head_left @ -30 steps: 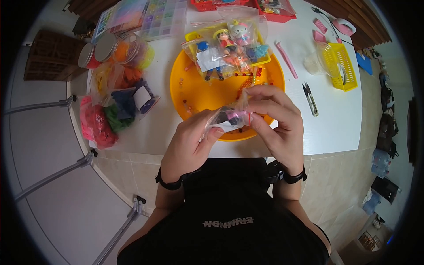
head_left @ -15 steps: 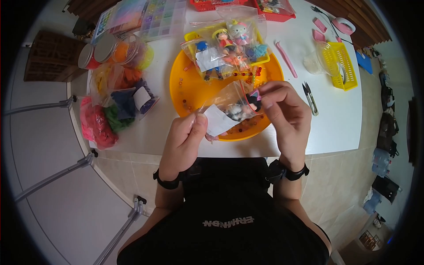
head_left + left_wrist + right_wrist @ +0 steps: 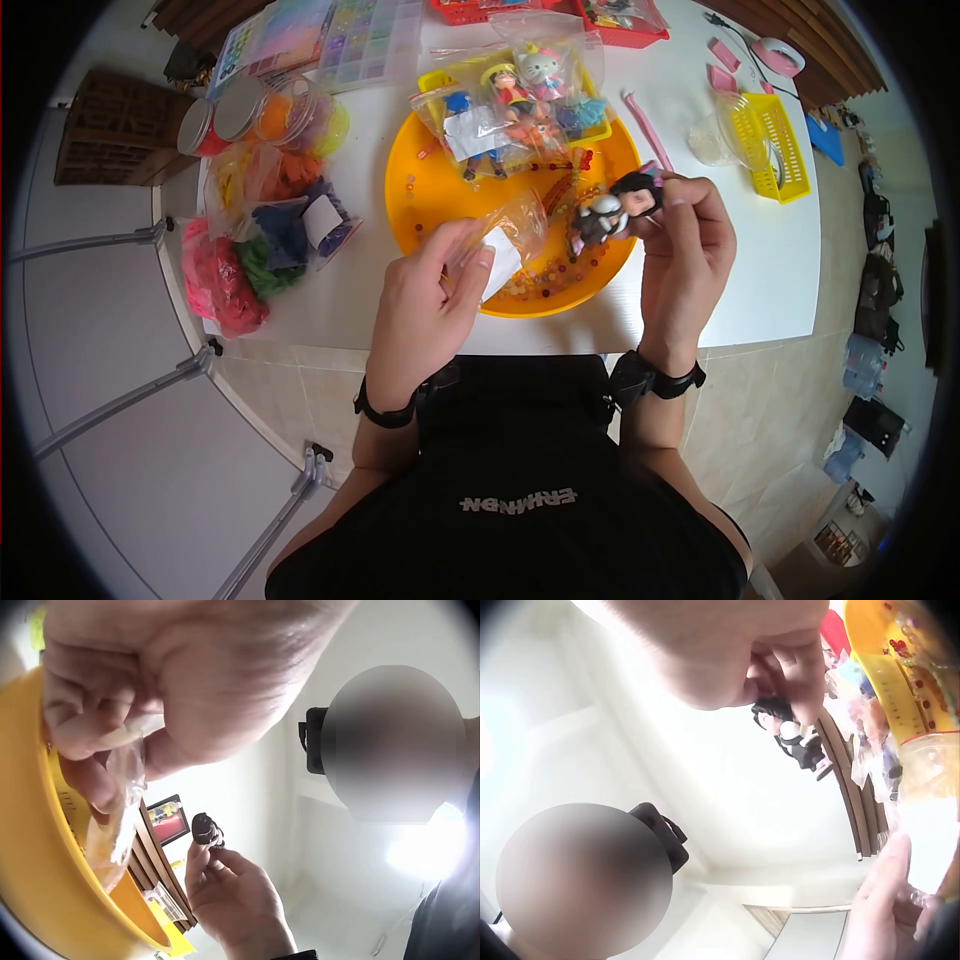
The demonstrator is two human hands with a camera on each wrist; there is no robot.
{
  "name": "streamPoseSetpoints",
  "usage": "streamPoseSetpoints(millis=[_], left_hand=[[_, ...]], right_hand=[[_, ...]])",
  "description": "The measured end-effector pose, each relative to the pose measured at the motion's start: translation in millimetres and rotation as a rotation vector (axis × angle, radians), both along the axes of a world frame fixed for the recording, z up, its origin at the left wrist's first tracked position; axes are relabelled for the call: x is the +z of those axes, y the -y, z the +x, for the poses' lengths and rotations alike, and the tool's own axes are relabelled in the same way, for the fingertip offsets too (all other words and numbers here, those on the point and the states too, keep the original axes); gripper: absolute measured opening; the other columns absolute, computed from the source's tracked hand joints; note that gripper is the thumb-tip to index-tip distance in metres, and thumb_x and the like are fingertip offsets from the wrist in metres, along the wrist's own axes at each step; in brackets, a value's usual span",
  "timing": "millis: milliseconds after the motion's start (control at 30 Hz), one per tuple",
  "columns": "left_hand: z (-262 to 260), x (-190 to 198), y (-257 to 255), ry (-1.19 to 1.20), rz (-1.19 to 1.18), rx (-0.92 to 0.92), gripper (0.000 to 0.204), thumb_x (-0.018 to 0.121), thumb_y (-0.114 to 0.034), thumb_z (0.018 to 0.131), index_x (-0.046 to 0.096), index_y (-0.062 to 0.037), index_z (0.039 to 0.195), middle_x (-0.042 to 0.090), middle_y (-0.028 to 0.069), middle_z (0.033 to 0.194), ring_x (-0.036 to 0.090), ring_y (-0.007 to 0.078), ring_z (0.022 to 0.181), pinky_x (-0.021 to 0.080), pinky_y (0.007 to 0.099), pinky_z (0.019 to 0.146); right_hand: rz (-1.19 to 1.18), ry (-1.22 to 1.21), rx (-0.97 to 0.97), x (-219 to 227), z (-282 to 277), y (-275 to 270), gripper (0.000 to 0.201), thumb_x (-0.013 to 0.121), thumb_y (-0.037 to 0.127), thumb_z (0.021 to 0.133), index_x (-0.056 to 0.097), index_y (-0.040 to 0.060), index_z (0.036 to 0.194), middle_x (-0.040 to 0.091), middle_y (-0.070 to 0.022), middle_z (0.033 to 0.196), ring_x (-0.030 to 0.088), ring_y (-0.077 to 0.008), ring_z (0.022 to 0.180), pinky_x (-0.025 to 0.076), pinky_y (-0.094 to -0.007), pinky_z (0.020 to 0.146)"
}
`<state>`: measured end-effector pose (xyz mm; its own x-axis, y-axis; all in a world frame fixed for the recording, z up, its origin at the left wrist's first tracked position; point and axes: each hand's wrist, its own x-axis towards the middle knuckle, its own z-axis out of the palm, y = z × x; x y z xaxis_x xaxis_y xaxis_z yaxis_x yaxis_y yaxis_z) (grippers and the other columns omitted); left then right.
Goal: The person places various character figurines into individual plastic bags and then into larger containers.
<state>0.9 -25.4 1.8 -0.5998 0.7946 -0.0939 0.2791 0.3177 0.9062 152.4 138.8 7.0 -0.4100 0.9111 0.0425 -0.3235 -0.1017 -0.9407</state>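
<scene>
The right hand (image 3: pixel 688 262) pinches a small dark-haired figurine (image 3: pixel 603 219) by its head, above the right rim of a yellow round tray (image 3: pixel 405 215). In the left hand (image 3: pixel 422 300) is a clear plastic bag (image 3: pixel 523 222) with a white paper label (image 3: pixel 502 262), gripped between thumb and fingers over the tray's front. No figurine shows inside this bag. The right wrist view shows the figurine (image 3: pixel 801 742) hanging below the fingertips, with the bag (image 3: pixel 930 769) off to the side. From the left wrist, the bag (image 3: pixel 124 817) hangs from the curled fingers.
Bagged figurines (image 3: pixel 510 95) lie over the tray's back edge. Jars (image 3: pixel 240 107) and bags of coloured material (image 3: pixel 225 285) stand at the left. On the right are a pink tool (image 3: pixel 650 135), snips (image 3: pixel 703 225) and a yellow basket (image 3: pixel 785 150). Beads lie scattered in the tray.
The figurine has come out of the bag and moved right in the right hand. The left hand still holds the bag, which has tilted and collapsed somewhat.
</scene>
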Motion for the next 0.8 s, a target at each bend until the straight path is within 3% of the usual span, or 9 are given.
streamPoseSetpoints(millis=[100,200,300,400,600,700,800], left_hand=[[0.6,-2.2,1.0,-0.171,-0.063,-0.041,0.031,0.068,-0.015,0.097,0.064,0.0027,0.123,0.073,0.0110,0.095,0.061,0.0110,0.073,0.049,0.0263,0.067],[-2.1,-9.2,3.5,-0.408,-0.011,-0.032,0.041,0.072,-0.014,0.094,0.060,0.0011,0.130,0.068,0.0169,0.110,0.067,0.0244,0.090,0.053,0.0342,0.081],[-1.8,-1.9,8.0,-0.411,-0.073,0.006,0.057,0.077,-0.010,0.087,0.054,-0.0015,0.139,0.060,0.0184,0.129,0.060,0.0351,0.116,0.049,0.0409,0.098],[-2.2,8.5,11.5,-0.516,-0.061,-0.036,0.074,0.082,-0.012,0.081,0.047,-0.0036,0.145,0.052,0.0178,0.136,0.048,0.0388,0.129,0.039,0.0487,0.109],[-2.9,22.6,7.6,-0.374,0.113,-0.285,0.097,0.092,-0.012,0.068,0.043,-0.0062,0.151,0.048,0.0162,0.149,0.045,0.0376,0.136,0.036,0.0476,0.114],[-1.3,18.5,4.3,-0.193,0.196,-0.320,0.101,0.094,-0.011,0.065,0.043,-0.0063,0.152,0.048,0.0153,0.151,0.046,0.0363,0.138,0.038,0.0456,0.113],[-2.2,15.4,2.3,-0.167,0.220,-0.324,0.104,0.095,-0.010,0.059,0.045,-0.0028,0.150,0.053,0.0154,0.148,0.051,0.0326,0.136,0.038,0.0417,0.114]], right_hand=[[-0.015,0.080,0.172,1.4,2.6,-2.0,0.012,0.058,0.006,0.103,0.063,-0.0040,0.103,0.070,-0.0104,0.093,0.069,-0.0147,0.070,0.057,-0.0265,0.067],[-0.083,0.122,0.276,0.3,-2.7,4.5,0.011,0.060,0.006,0.102,0.064,-0.0039,0.103,0.070,-0.0088,0.089,0.068,-0.0124,0.070,0.057,-0.0249,0.066],[-0.119,0.151,0.351,-2.2,-5.2,5.1,0.011,0.060,0.007,0.102,0.064,-0.0035,0.103,0.070,-0.0080,0.088,0.068,-0.0110,0.068,0.057,-0.0236,0.064],[-0.153,0.161,0.384,-1.6,-7.8,7.4,0.011,0.061,0.008,0.102,0.064,-0.0028,0.102,0.070,-0.0065,0.084,0.067,-0.0098,0.066,0.057,-0.0225,0.063],[-0.183,0.176,0.435,1.8,-10.5,11.6,0.011,0.062,0.008,0.102,0.063,-0.0028,0.101,0.070,-0.0070,0.083,0.068,-0.0102,0.067,0.056,-0.0227,0.062],[-0.186,0.161,0.470,3.0,-10.2,13.7,0.011,0.062,0.008,0.102,0.063,-0.0030,0.102,0.070,-0.0074,0.085,0.068,-0.0104,0.067,0.056,-0.0228,0.062],[-0.191,0.159,0.488,3.0,-9.4,15.3,0.010,0.062,0.007,0.102,0.063,-0.0030,0.103,0.070,-0.0073,0.086,0.068,-0.0104,0.069,0.056,-0.0230,0.063]])
